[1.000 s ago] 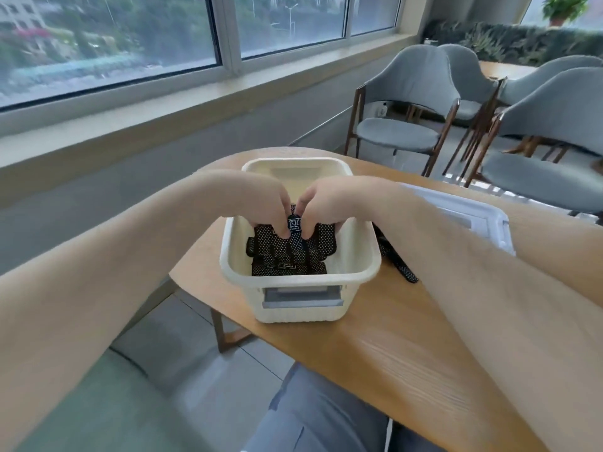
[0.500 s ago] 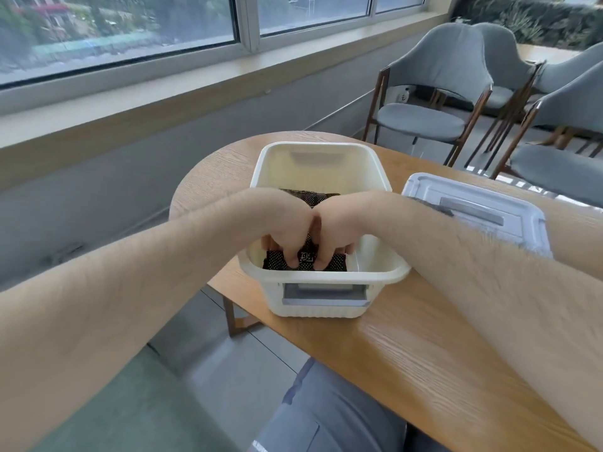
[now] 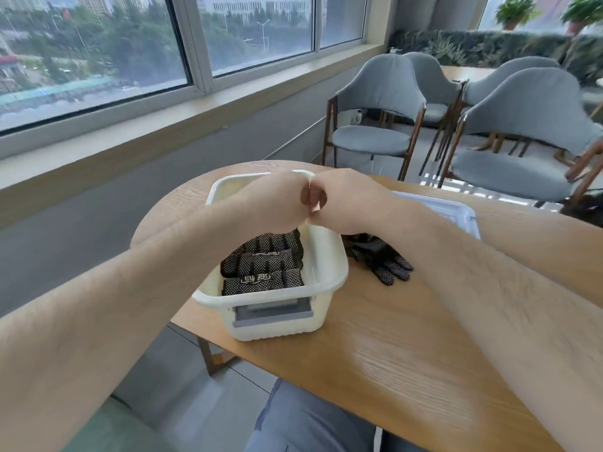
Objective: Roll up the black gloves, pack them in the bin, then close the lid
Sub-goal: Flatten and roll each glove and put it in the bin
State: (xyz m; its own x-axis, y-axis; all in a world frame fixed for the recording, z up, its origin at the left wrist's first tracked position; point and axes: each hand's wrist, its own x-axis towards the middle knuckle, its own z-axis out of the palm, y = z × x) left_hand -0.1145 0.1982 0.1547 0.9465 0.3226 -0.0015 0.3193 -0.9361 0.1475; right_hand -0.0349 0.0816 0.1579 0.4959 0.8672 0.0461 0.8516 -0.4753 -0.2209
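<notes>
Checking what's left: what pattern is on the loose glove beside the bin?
The glove: black with white dots; head view.

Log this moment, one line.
left hand, right hand: curled, over bin | rolled gloves: in bin | loose glove: on table | lid: off

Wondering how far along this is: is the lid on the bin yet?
No, the lid lies on the table beside the open bin.
</notes>
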